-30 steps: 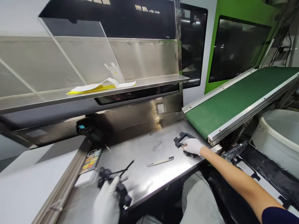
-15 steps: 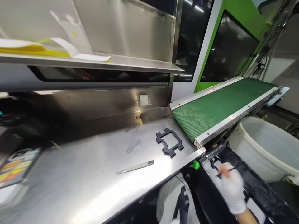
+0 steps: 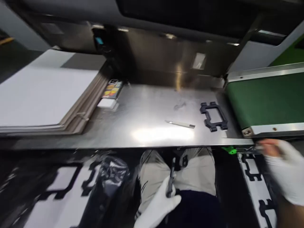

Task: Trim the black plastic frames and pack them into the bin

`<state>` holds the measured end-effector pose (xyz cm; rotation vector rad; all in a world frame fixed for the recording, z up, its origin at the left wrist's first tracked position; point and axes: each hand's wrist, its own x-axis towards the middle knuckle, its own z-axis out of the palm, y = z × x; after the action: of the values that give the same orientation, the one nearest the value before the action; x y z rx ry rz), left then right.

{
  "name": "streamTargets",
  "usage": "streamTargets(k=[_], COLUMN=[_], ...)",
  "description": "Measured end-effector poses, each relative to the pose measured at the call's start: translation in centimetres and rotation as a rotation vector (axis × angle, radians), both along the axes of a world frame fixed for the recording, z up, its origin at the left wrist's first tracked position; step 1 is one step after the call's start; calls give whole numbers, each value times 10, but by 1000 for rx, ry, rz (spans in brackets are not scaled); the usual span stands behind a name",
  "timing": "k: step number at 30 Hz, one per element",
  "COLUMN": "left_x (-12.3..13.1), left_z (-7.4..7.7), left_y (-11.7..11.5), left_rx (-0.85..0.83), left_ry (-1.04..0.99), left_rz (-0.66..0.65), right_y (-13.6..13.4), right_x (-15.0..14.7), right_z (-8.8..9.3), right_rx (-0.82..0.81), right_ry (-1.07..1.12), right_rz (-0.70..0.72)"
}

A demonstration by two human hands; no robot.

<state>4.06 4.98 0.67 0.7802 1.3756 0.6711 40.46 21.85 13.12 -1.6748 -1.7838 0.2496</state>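
My left hand (image 3: 163, 198), in a white glove, is closed on a black plastic frame (image 3: 171, 179) seen nearly edge-on above my lap. At the right edge my right hand (image 3: 282, 164), gloved with bare fingertips, is smeared by motion; whether it holds anything cannot be made out. It is beside the right-hand box, where black frames (image 3: 253, 169) lie on white sheets. Another black frame (image 3: 214, 116) with several tabs lies flat on the steel table (image 3: 147, 107). To its left rests a craft knife (image 3: 180, 124) with a pale handle.
A green conveyor belt (image 3: 268, 98) meets the table on the right. At the left stands a thick stack of white sheets (image 3: 47, 91), beside a colourful box (image 3: 113, 89). Below the table's left front, a black-lined container holds frames on white sheets (image 3: 63, 209) and crumpled black plastic (image 3: 112, 174).
My view has swung left and down, bringing the sheet stack and left container into sight. My right hand has risen from over the right-hand box toward the conveyor's near corner.
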Motion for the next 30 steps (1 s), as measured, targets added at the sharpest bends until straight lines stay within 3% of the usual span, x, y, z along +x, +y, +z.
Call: streamTargets(k=[2, 4, 7, 9, 11, 14, 16, 18, 21, 25, 27, 30], left_x=[3, 6, 9, 9, 10, 11, 13, 14, 19, 27, 31, 34], left_z=[11, 15, 12, 8, 4, -2, -5, -6, -5, -6, -8, -10], left_y=[-4, -12, -29, -40, -46, -49, -48, -44, -35, -24, -21, -18], left_rx=[-31, -20, 1, 17, 37, 39, 35, 46, 108, 145, 120, 105], left_ry=[33, 55, 77, 82, 81, 32, -12, -19, -22, 0, 32, 52], left_rz=[31, 104, 197, 264, 335, 414, 423, 389, 306, 200, 150, 96], right_y=[21, 52, 96, 108, 103, 72, 38, -3, -68, -124, -134, -135], right_x=[-83, -161, -246, -273, -274, -239, -206, -179, -160, -160, -160, -157], right_z=[-30, -47, -64, -74, -80, -76, -66, -61, -74, -118, -133, -137], right_rx=[-23, -2, -64, -114, -152, -252, -445, -745, -978, -913, -934, -1006], right_ry=[-49, -172, -462, -568, -547, -409, -229, -73, 4, -30, -37, -30], right_rz=[357, 608, 585, 537, 506, 546, 712, 934, 1095, 858, 780, 759])
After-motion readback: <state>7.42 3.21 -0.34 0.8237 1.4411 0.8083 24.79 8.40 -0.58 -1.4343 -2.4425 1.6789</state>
